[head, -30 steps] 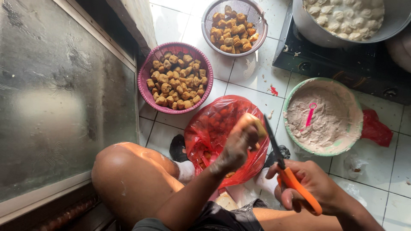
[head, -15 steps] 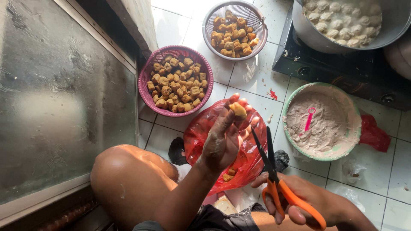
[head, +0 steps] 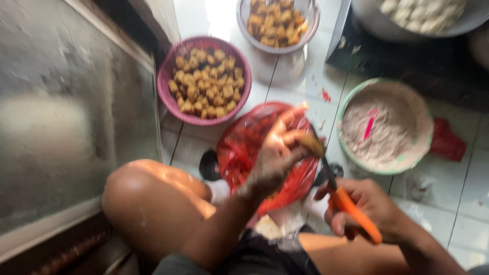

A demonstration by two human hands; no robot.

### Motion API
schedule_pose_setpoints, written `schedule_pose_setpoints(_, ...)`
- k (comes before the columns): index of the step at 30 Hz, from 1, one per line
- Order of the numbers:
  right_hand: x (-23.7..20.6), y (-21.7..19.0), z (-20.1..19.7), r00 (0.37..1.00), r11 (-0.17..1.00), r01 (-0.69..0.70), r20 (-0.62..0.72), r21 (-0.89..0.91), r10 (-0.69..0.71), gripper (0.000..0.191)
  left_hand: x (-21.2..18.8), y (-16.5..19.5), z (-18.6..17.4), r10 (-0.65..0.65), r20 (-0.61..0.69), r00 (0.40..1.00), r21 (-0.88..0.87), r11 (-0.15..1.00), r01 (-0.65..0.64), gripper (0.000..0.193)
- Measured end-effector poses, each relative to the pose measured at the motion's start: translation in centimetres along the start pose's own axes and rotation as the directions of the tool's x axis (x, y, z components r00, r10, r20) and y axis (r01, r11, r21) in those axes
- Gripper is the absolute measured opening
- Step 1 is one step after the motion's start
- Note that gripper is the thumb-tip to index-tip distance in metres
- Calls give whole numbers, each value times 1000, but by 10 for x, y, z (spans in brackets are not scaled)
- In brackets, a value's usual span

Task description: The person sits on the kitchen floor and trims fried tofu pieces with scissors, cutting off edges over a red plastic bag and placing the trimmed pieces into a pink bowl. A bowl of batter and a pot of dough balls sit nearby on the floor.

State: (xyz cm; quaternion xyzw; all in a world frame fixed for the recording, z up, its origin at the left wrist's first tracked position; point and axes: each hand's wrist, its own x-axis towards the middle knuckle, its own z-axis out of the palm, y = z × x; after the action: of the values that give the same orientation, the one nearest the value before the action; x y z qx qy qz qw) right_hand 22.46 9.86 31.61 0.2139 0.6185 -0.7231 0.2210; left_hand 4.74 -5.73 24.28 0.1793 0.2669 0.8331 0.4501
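The left hand (head: pixel 275 153) pinches a fried tofu puff (head: pixel 310 144) over the red plastic bag (head: pixel 244 147), while the right hand (head: pixel 369 206) grips orange-handled scissors (head: pixel 351 209) whose blades meet the puff.

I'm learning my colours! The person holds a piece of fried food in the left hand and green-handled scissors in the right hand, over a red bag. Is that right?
Nearly. The scissors have orange handles, not green, as the head view shows. The rest holds: the left hand pinches a piece of fried food, the right hand holds the scissors, and the red bag lies below.
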Motion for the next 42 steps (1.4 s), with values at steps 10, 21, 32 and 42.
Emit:
schedule_pose_setpoints(10,-44,28,-15,982,976,85,-183,201,-48,73,18,-84,-223,307,-619,723,489,871,48,10)
schedule_pose_setpoints(21,-58,35,-30,984,980,42,-180,195,-6,70,-77,-240,-197,-333,-490,806,787,230,573,56)
schedule_pose_setpoints(32,-49,19,-41,996,990,37,-70,-139,-47,73,-58,-249,-187,-290,-419,861,907,-175,382,92)
schedule_pose_setpoints(42,-41,13,-28,987,970,105,-99,-218,-129,69,-96,-233,-216,-672,-358,648,933,-228,279,72)
